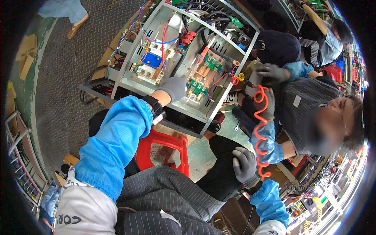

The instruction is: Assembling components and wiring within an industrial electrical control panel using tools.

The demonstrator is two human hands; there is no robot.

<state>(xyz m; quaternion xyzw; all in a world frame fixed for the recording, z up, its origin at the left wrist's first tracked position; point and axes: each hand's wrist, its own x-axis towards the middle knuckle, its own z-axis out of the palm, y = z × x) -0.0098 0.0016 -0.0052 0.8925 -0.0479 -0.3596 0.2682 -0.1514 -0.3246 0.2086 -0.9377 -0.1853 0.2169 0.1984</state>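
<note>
Nearest, the person's right hand (245, 165), in a grey glove, is resting palm-down on the right knee, fingers loosely spread and flat, gripping nothing. Just right of it, an orange coiled cable (260, 131) is hanging down in loops, its lower end ending beside that hand. Between the knees, a red plastic stool (163, 149) is standing on the green floor.

Farther out and to the left, the left hand (173, 88), also grey-gloved, is reaching forward from a blue sleeve (115, 145) and pressing on the near edge of an open metal electrical cabinet (135, 53) lying tilted on a dark frame. Its fingers are curled downward over the edge; whether they are gripping anything cannot be told. Just right of that hand, a green terminal block (197, 87) with copper bars is sitting inside the cabinet, and a blue component (152, 60) is sitting farther left among coloured wires.

To the right, a co-worker in a striped shirt is leaning in, one gloved hand (271, 72) holding near the cabinet's far right corner, close to the top of the orange cable.
</note>
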